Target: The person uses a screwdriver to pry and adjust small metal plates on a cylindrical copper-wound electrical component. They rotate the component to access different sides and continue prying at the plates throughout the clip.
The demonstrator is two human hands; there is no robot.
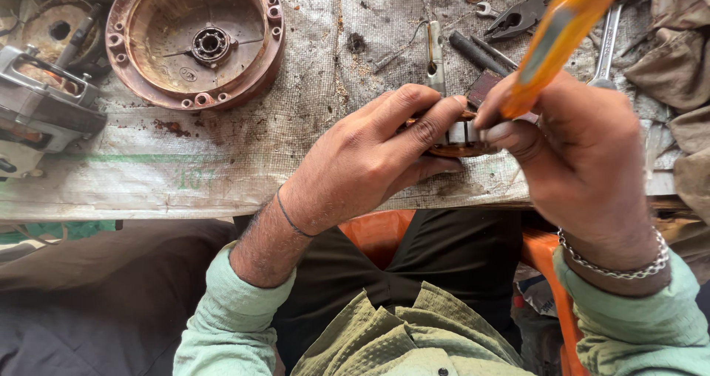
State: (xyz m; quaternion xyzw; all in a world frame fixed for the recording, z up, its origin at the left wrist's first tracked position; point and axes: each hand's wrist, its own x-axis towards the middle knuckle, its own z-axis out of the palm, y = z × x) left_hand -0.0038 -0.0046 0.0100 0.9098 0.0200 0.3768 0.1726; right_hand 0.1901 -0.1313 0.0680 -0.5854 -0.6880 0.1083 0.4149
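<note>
Head view, workbench. My left hand (pixel 370 158) is curled around a small wound motor core (pixel 460 136) of copper and grey metal, gripping it near the near edge of the cloth-covered bench (pixel 244 161), right of centre. My right hand (pixel 573 154) is clenched on the orange translucent handle of a screwdriver (pixel 562 28), which slants up to the far right; its tip meets the core but is hidden behind my fingers. Far left lies a round rusty motor housing (pixel 194 42) with a bearing at its centre, open side up. Left of it sits a grey metal motor part (pixel 41 102). Pliers (pixel 518 17) and a spanner (pixel 608 39) lie at the far right.
</note>
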